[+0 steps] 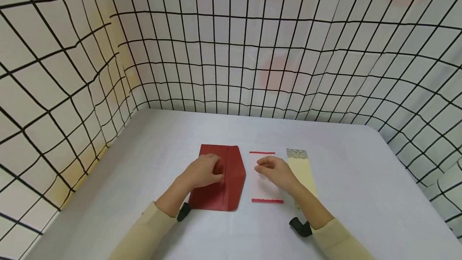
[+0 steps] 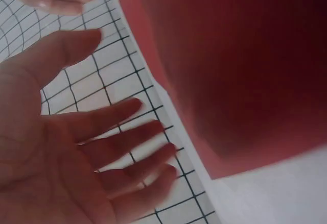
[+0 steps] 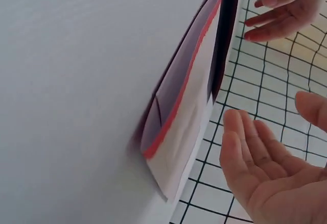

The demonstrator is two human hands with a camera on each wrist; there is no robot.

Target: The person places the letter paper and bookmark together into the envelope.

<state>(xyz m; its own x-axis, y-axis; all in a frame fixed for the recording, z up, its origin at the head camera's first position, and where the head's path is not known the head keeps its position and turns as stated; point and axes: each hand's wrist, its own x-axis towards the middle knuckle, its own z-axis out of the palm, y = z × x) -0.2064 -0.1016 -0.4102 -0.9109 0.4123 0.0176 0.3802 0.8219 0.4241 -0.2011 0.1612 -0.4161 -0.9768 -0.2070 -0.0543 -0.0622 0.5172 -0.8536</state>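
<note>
A red envelope (image 1: 232,185) lies flat on the table (image 1: 155,147), its flap (image 1: 236,175) spread out toward the right and marked off by a straight crease, with the left hand (image 1: 203,170) held above it, apart from the paper. Just to its right lies a pale, upright rectangle of folded paper (image 1: 266,189) with a red band along its far and near ends, its layers slightly parted, and the right hand (image 1: 277,171) hovers over it, fingers gently bent.
</note>
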